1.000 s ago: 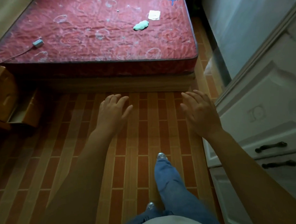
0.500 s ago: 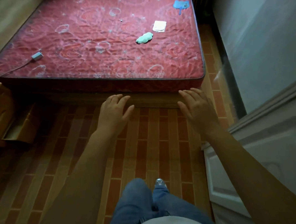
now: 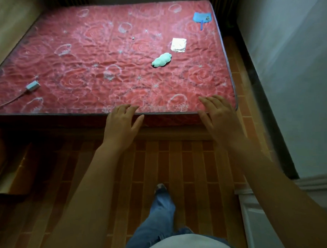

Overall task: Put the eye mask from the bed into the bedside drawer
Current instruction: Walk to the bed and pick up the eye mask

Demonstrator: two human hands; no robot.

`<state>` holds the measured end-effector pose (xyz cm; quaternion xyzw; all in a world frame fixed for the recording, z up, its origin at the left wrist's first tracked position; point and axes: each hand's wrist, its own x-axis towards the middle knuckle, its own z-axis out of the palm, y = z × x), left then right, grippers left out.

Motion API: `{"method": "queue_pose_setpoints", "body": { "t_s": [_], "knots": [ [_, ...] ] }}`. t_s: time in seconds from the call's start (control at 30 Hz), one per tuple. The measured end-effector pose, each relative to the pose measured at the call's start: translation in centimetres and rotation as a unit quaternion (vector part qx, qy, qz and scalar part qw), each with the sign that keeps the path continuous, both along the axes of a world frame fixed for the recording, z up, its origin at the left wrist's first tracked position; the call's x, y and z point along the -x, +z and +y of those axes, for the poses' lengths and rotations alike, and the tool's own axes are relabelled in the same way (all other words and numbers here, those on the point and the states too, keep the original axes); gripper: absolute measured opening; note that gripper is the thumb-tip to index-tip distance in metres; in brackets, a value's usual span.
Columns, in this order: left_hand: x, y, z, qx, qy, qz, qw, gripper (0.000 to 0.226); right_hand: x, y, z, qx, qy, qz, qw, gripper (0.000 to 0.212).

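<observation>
1. Eye mask (image 3: 161, 60): pale green, lying on the bed (image 3: 83, 74), toward its right edge, untouched.
2. Silver packet (image 3: 178, 44): lying just beyond the mask, nearer the far right corner.
3. Blue fan (image 3: 202, 17): sitting at the far right corner.
4. Charger block (image 3: 32, 85): resting near the left edge, cable trailing off.
5. Left hand (image 3: 122, 123): hovering at the bed's near edge, fingers spread, holding nothing.
6. Right hand (image 3: 219, 116): reaching over the near right corner, fingers splayed, empty.

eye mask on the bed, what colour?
Pale mint green eye mask, lying on the red quilted mattress; head view.
</observation>
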<state>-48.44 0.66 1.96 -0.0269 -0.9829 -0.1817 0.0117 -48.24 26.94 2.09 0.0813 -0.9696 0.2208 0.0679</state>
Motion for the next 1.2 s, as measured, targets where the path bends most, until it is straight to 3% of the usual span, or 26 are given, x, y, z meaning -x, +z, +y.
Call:
{"method": "queue_pose_setpoints", "body": {
  "t_s": [0.5, 1.2],
  "knots": [
    [20.3, -0.3, -3.6, 0.021, -0.074, -0.01, 0.997, 0.046, 18.3, 0.0, -4.0, -0.018, -0.024, -0.014, 0.999, 0.042],
    [42.0, -0.8, 0.0, 0.051, -0.005, -0.033, 0.998, 0.046, 43.0, -1.7, 0.3, -0.037, 0.051, -0.049, 0.997, 0.043]
  ]
}}
